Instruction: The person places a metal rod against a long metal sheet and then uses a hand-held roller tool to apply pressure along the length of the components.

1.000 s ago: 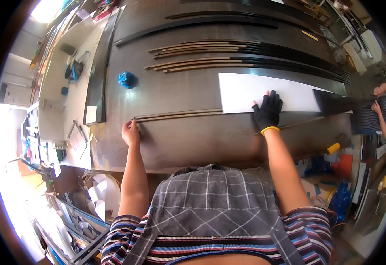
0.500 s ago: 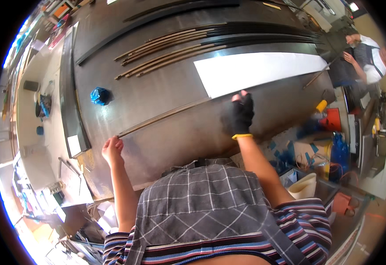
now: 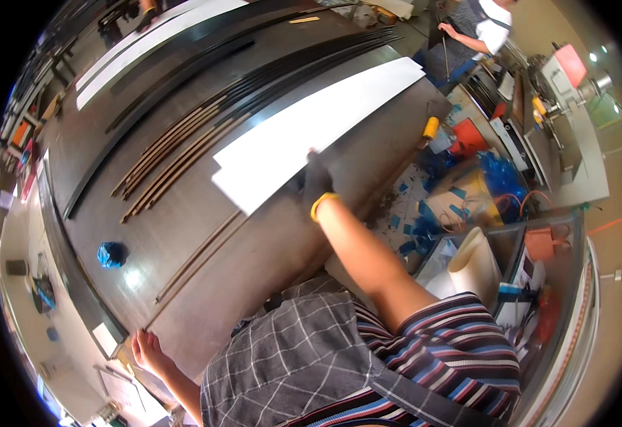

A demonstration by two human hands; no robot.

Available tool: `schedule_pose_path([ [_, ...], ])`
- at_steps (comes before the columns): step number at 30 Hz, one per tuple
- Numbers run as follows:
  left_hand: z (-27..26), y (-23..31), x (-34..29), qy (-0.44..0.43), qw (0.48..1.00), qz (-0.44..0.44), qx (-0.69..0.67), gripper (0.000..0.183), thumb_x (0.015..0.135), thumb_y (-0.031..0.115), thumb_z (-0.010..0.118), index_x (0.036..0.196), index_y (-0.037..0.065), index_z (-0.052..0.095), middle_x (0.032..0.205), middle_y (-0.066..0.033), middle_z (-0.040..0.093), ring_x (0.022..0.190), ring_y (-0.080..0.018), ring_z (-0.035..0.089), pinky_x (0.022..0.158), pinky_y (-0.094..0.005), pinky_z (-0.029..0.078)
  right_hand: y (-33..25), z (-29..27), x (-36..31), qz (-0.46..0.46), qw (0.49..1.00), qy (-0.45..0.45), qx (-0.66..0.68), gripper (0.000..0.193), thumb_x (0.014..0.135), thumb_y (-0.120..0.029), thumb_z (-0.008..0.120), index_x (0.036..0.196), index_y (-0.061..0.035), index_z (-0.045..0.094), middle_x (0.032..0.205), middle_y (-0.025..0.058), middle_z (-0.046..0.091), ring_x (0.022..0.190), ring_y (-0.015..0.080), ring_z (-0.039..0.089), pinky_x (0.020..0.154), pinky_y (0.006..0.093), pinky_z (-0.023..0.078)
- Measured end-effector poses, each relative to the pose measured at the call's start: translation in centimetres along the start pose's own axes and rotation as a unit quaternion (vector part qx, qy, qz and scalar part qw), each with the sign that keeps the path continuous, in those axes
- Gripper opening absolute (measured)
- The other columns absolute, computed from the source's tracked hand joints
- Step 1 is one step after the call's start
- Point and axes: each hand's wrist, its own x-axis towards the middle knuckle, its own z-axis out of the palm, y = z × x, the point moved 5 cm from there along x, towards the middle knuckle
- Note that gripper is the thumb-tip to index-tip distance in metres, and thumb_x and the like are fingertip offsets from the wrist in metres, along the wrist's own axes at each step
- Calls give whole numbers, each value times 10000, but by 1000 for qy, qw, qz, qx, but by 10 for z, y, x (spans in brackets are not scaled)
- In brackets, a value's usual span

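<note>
My bare left hand (image 3: 149,350) is closed round the near end of a thin rod (image 3: 183,286) at the near left of the dark table (image 3: 268,260). A brown strip (image 3: 196,257) lies beside this rod; both run up toward the white sheets. My right hand (image 3: 317,178), in a black glove with a yellow cuff and bare fingertips, is at the near edge of the long white sheets (image 3: 311,117). Its fingers are curled and blurred, and what they hold I cannot make out. The sheets' left ends are offset.
Several brown-and-black strips (image 3: 183,135) lie beyond the sheets, with a crumpled blue wrap (image 3: 111,255) at the left. Other pale sheets (image 3: 133,53) lie at the far side, by another person's hand. A co-worker (image 3: 471,32) stands far right. A grey bin (image 3: 496,242) is beside me.
The view has turned to the right. The rod at my left hand now stands apart from the strip beside it. The white sheets' left ends now show a step.
</note>
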Motion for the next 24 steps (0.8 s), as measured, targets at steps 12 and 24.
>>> schedule_pose_path([
  [12,-242,-54,59,119,947,-52,295,404,871,258,699,1162,-10,614,988,-129,672,834,-248,657,719,-361,539,-21,-75,-85,-392,611,-106,-680,350,820,-360,656,978,-52,608,1002,194,654,921,368,614,830,480,475],
  [24,6,-40,-64,-277,674,273,628,244,750,181,750,861,42,583,889,-119,594,878,-358,562,747,-464,454,-91,-112,33,-558,444,-60,-699,693,761,-385,737,1268,20,491,1390,261,420,1320,420,350,1127,542,204],
])
